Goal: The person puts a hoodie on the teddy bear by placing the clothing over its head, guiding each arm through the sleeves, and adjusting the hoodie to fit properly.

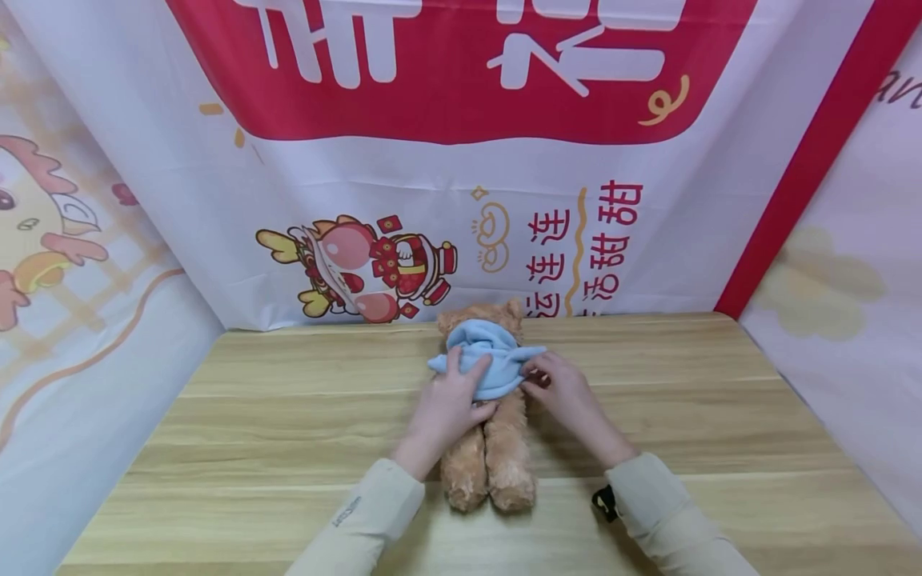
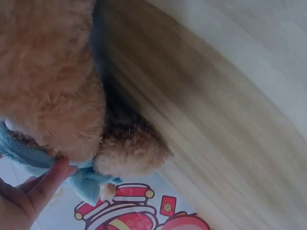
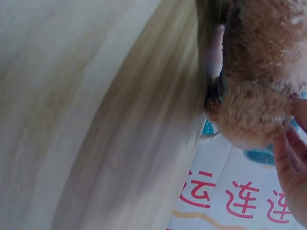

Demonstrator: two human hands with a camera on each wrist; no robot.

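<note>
A brown teddy bear [image 1: 511, 448] lies on its back on the table, head toward the rear. A small light-blue garment [image 1: 497, 376] covers its chest and lower face, with short sleeves jutting to both sides. My left hand [image 1: 448, 404] lies across the garment's left side, fingers over the cloth and thumb near the hem. In the left wrist view, its fingers [image 2: 50, 184] hold the blue cloth beside a furry limb [image 2: 129, 153]. At the garment's right edge, my right hand [image 1: 565, 388] has bent fingers; the right wrist view shows them pinching a furry arm [image 3: 254, 115].
The wood-grain table [image 1: 288, 448] extends on both sides of the bear. A white cloth backdrop [image 1: 238, 184] with red lettering and cartoon figures rises at its back edge. Printed cloths hang at left and right. A black strap [image 1: 605, 504] shows at the right cuff.
</note>
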